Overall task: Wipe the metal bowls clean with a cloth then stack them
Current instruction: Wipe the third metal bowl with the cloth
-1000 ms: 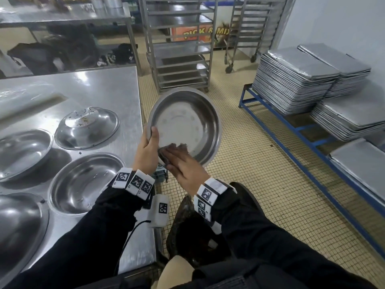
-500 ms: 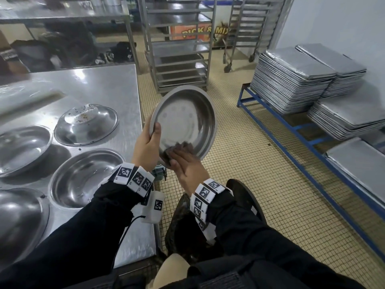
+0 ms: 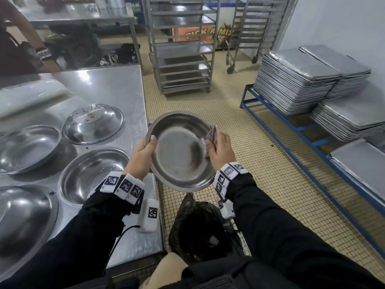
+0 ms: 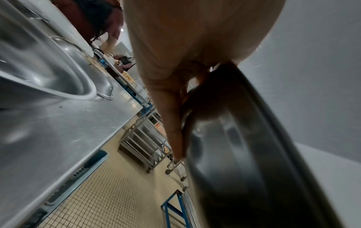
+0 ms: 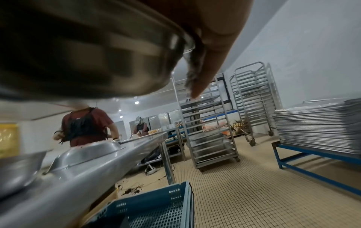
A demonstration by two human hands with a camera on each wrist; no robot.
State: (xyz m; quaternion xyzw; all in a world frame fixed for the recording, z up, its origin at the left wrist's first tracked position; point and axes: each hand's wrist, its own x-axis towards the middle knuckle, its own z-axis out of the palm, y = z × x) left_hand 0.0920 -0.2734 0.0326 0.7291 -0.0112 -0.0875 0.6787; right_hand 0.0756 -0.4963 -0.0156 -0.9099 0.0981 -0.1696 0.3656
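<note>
Round shiny metal bowl [image 3: 181,151] held over the tiled floor, beside the steel table [image 3: 116,90].
Left hand [image 3: 143,155] pinches its rim; right hand [image 3: 219,151] presses a crumpled dark cloth [image 3: 210,134] to the opposite rim; hard wiping could slip it loose, I judge.

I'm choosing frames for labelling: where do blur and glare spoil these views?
Head view: mostly sharp, ceiling-light glare on the steel table. Left wrist view: the held round metal bowl is smeared, close and dark. Right wrist view: same bowl motion-blurred; background racks sharper.
</note>
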